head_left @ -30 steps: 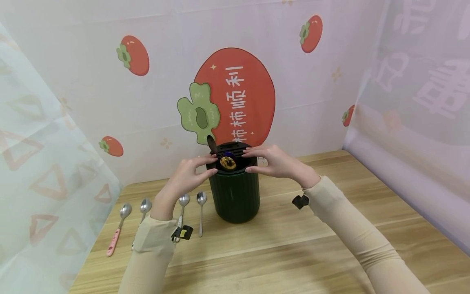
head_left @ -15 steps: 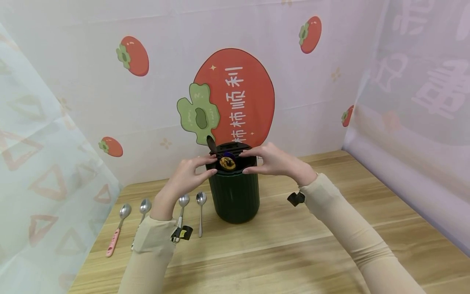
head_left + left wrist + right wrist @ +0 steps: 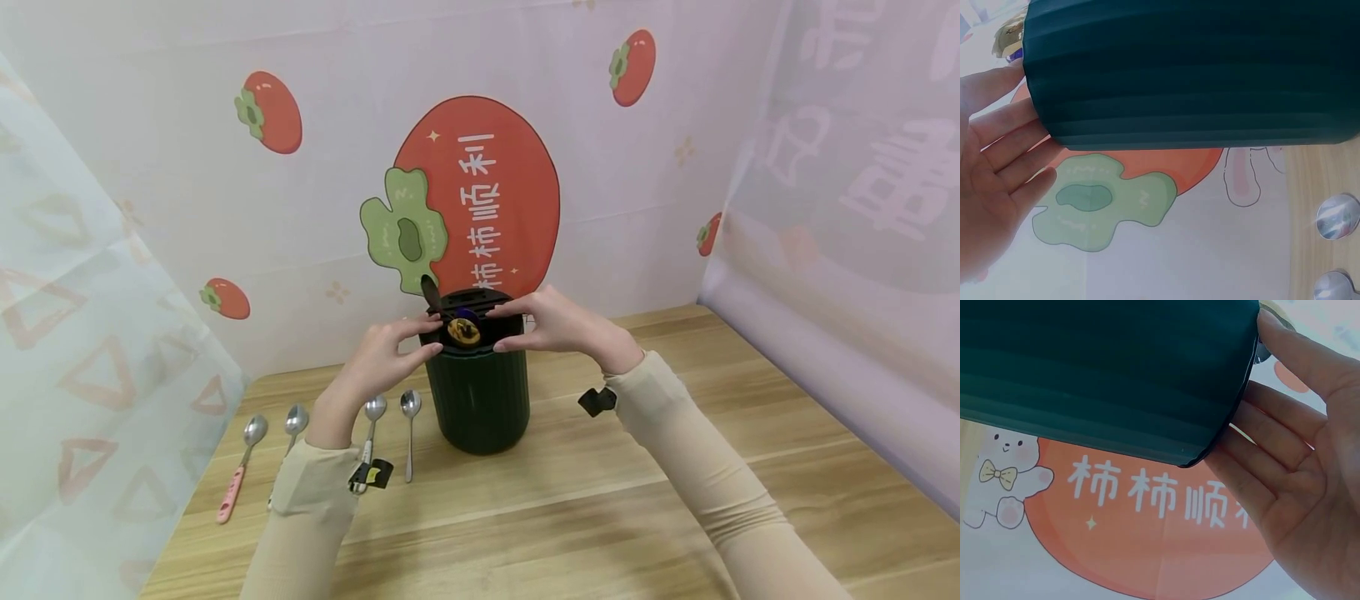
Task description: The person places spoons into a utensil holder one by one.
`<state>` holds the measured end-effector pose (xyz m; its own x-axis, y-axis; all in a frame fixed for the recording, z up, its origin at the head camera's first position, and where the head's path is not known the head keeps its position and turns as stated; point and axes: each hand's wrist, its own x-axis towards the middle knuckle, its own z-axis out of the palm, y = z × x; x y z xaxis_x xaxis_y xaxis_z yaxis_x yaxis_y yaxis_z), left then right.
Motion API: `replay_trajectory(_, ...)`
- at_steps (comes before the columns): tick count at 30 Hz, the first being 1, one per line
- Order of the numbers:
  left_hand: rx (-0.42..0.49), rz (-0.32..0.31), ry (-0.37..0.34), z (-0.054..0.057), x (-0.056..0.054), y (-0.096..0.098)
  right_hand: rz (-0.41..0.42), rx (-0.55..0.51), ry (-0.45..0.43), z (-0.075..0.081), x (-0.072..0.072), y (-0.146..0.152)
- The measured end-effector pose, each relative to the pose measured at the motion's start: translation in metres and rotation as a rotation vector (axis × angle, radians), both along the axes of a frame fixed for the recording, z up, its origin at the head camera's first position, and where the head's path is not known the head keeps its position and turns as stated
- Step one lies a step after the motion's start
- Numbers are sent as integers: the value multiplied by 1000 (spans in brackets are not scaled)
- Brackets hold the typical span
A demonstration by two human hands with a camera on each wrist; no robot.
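A dark green ribbed utensil holder (image 3: 483,408) with a black slotted top part stands upright on the table. A gold spoon bowl (image 3: 464,332) shows in its mouth, a purple-blue one behind it, and a dark spoon (image 3: 431,292) leans out at the left. My left hand (image 3: 384,358) touches the rim's left side, thumb in front and fingers farther back, loosely extended. At the right side of the rim lies my right hand (image 3: 562,325), its fingers (image 3: 1254,437) fairly straight and reaching over the opening's edge. Both wrist views show the holder's ribbed wall beside the spread fingers.
Several metal spoons lie in a row left of the holder, among them a pink-handled spoon (image 3: 234,492) and a plain one (image 3: 410,403) close to the holder. A printed cloth backdrop (image 3: 337,167) rises behind the wooden table (image 3: 525,533), with hanging cloth on both sides.
My right hand has slid slightly left along the rim, its forearm shifting left with it. The left hand, the holder and the spoons stay as they were.
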<state>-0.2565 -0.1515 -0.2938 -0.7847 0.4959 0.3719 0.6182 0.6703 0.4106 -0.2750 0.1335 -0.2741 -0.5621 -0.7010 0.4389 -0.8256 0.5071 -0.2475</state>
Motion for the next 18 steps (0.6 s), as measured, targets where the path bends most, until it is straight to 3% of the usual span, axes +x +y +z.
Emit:
replay_trajectory(9,-3,-4,0,1,0,0,10,-27,-11,-4,-5,3)
replay_trajectory(18,-3,-4,11,1,1,0,15,17,-50,-1,-8,7)
